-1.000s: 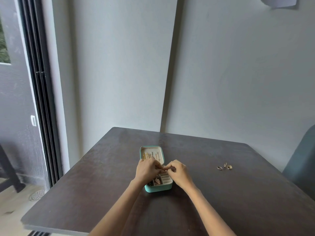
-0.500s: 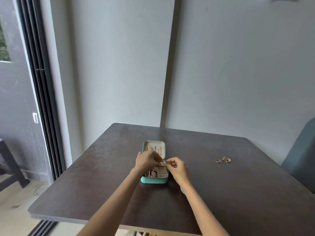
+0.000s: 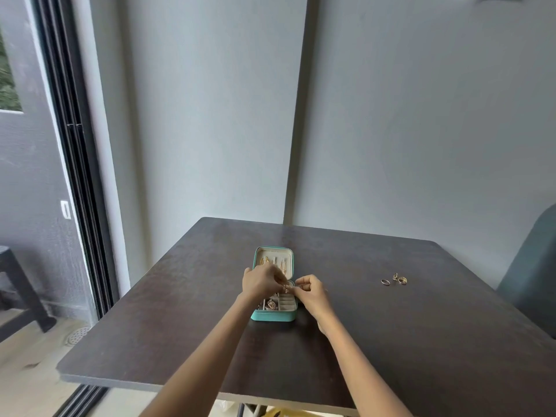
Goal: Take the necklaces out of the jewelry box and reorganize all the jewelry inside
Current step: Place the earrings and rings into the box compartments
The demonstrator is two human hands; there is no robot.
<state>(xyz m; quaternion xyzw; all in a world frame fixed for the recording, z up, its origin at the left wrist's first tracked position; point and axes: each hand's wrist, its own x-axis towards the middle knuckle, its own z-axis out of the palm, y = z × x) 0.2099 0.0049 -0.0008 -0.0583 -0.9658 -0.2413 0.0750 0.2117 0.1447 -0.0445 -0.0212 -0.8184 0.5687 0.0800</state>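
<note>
A small teal jewelry box [image 3: 272,316] lies open on the dark table [image 3: 391,341], its lid flat at the far side with gold necklaces [image 3: 275,261] hung inside it. Gold pieces [image 3: 270,304] sit in the near compartments. My left hand [image 3: 260,282] and my right hand [image 3: 311,293] meet over the middle of the box, fingertips pinched together on a small gold piece [image 3: 287,286]. Too small to tell what kind of piece it is.
Three gold rings [image 3: 395,279] lie loose on the table to the right of the box. A teal chair back [image 3: 532,281] stands at the right edge. A dark sliding door frame [image 3: 78,176] and a low dark stool [image 3: 18,290] are on the left.
The view has pulled back and risen a little, so the box looks smaller and farther. Both hands stay pinched together over the box, shifted slightly toward its lid.
</note>
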